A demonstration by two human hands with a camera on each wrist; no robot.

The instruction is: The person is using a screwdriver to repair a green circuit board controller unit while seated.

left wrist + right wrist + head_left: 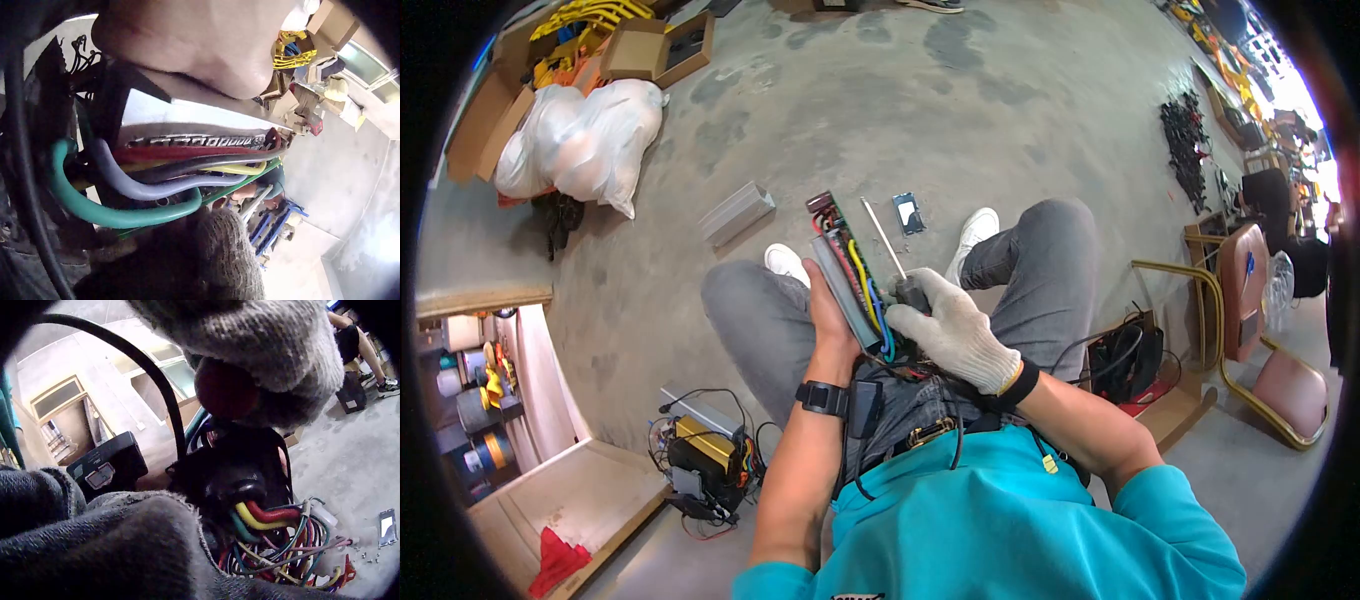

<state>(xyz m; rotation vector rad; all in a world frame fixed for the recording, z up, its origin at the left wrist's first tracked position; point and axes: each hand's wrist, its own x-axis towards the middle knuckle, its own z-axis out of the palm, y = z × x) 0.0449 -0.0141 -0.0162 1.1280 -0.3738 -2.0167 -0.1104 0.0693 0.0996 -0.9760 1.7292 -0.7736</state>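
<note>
A gold metal chair with a pinkish padded seat (1292, 392) is standing on the grey, smudgy concrete floor (840, 120). Past the chair, bright white light (1312, 120) is shining. Across from the chair, a whitish cloth curtain (550, 360) is hanging near a pale board with wooden edges (565, 495), and white plastic bags (600, 140) are sitting by brown cardboard boxes (632, 48). A whitish wall (331, 162) is holding a window with greenish glass (362, 65).
</note>
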